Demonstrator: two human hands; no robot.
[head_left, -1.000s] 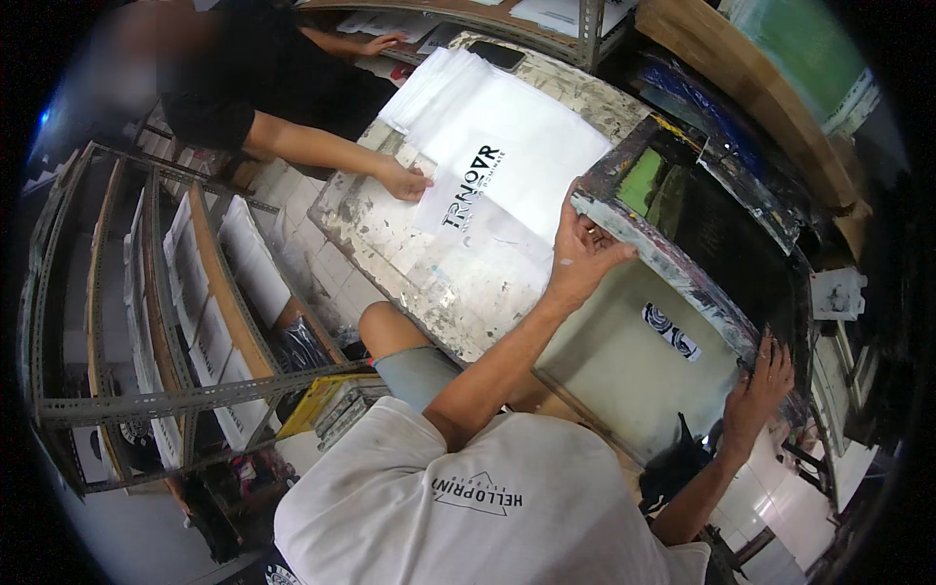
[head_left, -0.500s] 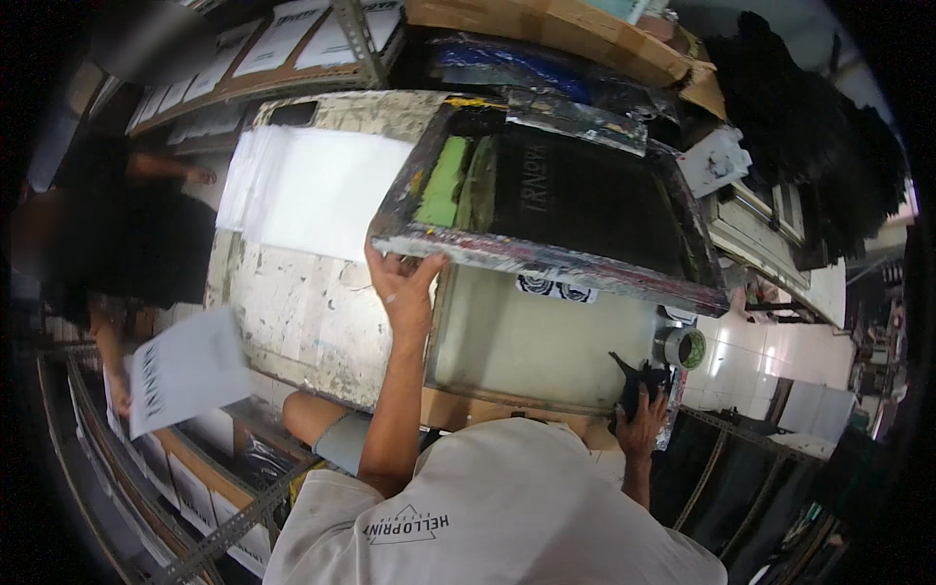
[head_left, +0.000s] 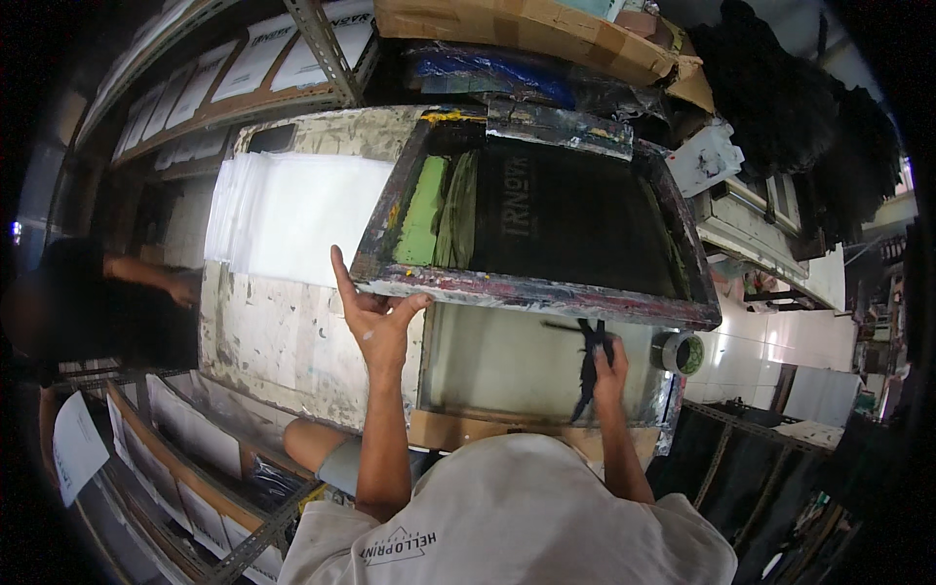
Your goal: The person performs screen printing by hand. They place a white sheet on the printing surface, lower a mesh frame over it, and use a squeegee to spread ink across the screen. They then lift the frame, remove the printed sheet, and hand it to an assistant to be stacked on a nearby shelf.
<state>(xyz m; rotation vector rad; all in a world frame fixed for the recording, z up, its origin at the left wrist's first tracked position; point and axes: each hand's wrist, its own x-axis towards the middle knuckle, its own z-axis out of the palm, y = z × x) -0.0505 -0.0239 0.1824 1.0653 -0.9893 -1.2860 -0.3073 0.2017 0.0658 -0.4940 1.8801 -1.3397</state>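
My left hand [head_left: 377, 327] holds the near left corner of the screen [head_left: 526, 294], which is over a pale board [head_left: 497, 366]. My right hand [head_left: 609, 372] grips a black rag [head_left: 590, 366] over that board. White sheets [head_left: 317, 210] lie on the scuffed desk [head_left: 297, 341]; a tin [head_left: 668, 353] sits right, a rack [head_left: 232, 508] left, a carton [head_left: 526, 34] beyond.
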